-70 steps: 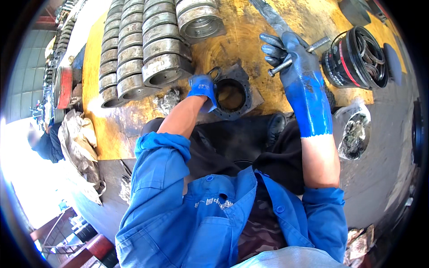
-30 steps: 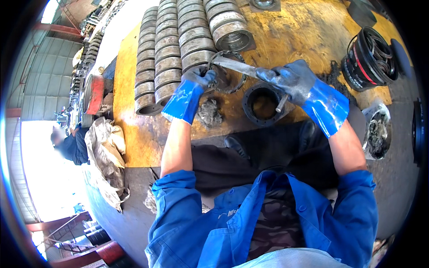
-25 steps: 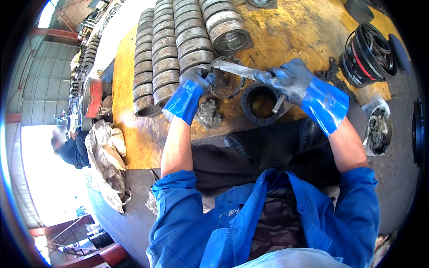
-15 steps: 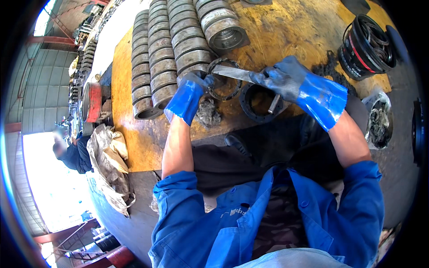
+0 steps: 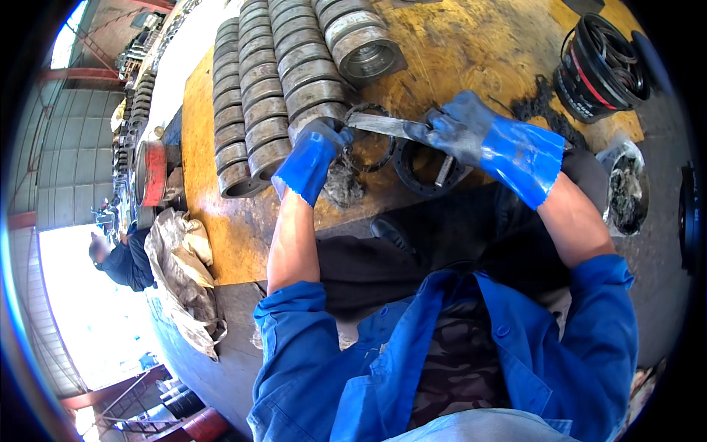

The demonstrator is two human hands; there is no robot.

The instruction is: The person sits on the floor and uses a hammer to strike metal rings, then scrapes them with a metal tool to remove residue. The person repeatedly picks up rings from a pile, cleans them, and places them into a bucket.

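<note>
My left hand (image 5: 315, 151), in a blue rubber glove with a dark palm, is closed on the left edge of a thin dark metal ring (image 5: 382, 166). My gloved right hand (image 5: 465, 131) grips one end of a flat grey metal file (image 5: 379, 124). The file lies across the upper part of the ring, its far end beside my left fingers. Below my right hand a thicker dark flange (image 5: 405, 168) rests at the bench edge, with a short metal rod (image 5: 445, 171) across its right side. A grey, stringy clump (image 5: 343, 184) sits under my left hand.
Rows of stacked steel cylinders (image 5: 263, 110) cover the left of the yellow stained bench (image 5: 471, 44). A black bucket of rings (image 5: 585, 92) stands at right, above a plastic bag (image 5: 622, 184). A sack (image 5: 177, 265) hangs at left; another person (image 5: 125, 258) is beyond.
The file has shifted slightly left and down across the ring, with my right hand moving the same way. My left hand keeps its hold. The view has tilted a little.
</note>
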